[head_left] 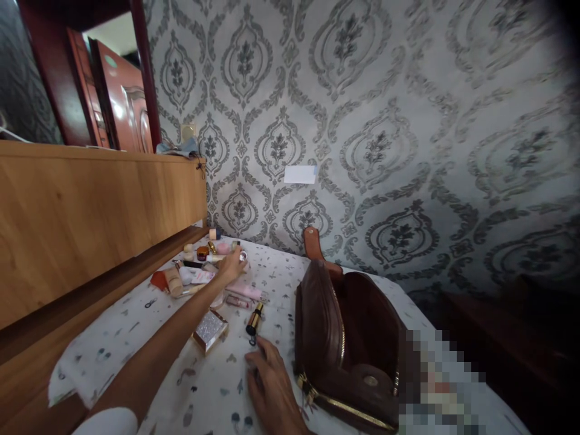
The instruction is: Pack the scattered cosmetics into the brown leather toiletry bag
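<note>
My left hand [232, 267] reaches across to the far cluster of cosmetics. Its fingers are bent around a small item with a round, shiny end [243, 256], too small to name. Beside it lie a pale tube [215, 258], a pink tube [244, 292] and an amber jar [202, 253]. My right hand [270, 382] rests low on the patterned cloth [212, 386], thumb and fingers apart, with nothing visible in it. Just beyond its fingertips lies a black and gold lipstick [255, 319]. A brown leather bag [317, 326] stands unzipped to its right.
A glittery square compact [211, 330] lies under my left forearm. Foundation bottle [173, 281] and red item [159, 280] sit at the left. A wooden panel [104, 223] borders the left side; a patterned wall [281, 96] rises behind. A brown strap [312, 243] leans there.
</note>
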A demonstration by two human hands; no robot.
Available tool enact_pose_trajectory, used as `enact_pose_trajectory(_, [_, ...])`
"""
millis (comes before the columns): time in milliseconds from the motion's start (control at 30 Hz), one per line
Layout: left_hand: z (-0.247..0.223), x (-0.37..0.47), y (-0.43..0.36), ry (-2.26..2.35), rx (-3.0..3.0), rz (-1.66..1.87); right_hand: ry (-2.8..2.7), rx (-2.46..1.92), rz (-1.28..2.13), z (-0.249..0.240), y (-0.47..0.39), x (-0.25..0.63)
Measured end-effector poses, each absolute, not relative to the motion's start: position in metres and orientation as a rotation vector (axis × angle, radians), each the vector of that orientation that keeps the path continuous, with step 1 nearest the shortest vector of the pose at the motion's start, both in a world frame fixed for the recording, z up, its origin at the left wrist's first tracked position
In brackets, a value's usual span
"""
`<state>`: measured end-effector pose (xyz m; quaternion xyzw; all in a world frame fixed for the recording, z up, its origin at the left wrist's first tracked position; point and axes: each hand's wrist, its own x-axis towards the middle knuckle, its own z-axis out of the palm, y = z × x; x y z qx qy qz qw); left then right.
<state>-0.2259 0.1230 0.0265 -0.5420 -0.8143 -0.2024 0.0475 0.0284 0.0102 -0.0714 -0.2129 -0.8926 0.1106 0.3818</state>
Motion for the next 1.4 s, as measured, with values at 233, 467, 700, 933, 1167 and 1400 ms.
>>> enact_pose_trajectory(233, [0.019,-0.205,0.119,-2.400,-1.768,-0.531,-2.288,-0.531,0.266,-0.069,0.011,0.029])
enact_pose_trajectory(467, [0.019,-0.234,0.113,-2.463,-1.667,-0.541,-2.250,-0.513,0.287,-0.074,0.011,0.028])
enact_pose_trajectory(700, [0.005,-0.279,0.110,-2.767,-1.222,-0.595,-2.239,-0.486,0.282,-0.072,0.012,0.029])
enact_pose_trajectory(933, [-0.011,-0.309,0.110,-2.715,-1.306,-0.855,-2.273,-0.480,0.264,-0.070,0.013,0.030])
enact_pose_trajectory(1167, [-0.022,-0.351,0.101,-2.634,-1.475,-1.024,-2.259,-0.551,0.336,-0.076,0.011,0.026])
enact_pose_trajectory(1400, [-0.028,-0.374,0.077,-2.677,-1.671,-0.963,-2.282,-0.560,0.370,-0.074,0.011,0.025])
